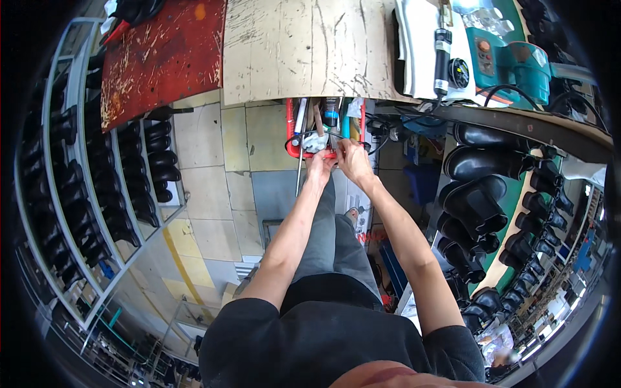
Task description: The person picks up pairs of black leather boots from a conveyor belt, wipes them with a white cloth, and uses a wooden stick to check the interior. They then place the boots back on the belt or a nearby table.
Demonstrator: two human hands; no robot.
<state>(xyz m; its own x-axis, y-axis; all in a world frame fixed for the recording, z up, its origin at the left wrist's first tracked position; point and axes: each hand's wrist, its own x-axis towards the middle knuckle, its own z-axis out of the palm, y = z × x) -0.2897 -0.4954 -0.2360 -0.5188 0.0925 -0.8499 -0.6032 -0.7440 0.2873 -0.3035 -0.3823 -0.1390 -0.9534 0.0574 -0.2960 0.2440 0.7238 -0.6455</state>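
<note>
Under the front edge of the worktable [291, 52] juts a red plastic basket [290, 123] filled with tools and bottles. My left hand [319, 167] is at its near rim, the fingers bent around that edge. Just to the right, my right hand [353, 160] reaches over the near right corner with its fingers curled together; what they pinch, if anything, is hidden. Inside lie a crumpled pale blue-grey cloth [315, 143], a wooden handle [318, 118], a dark bottle with a blue band [332, 111] and a teal tool [345, 126]. A thin metal rod [299, 169] hangs over the front.
A red scratched board [162, 58] covers the table's left part. At the right stand a black cylindrical tool [442, 58] and a teal machine [504, 64] with cables. Racks of black boots [479, 165] flank me on the right, and a metal shoe rack [97, 194] on the left.
</note>
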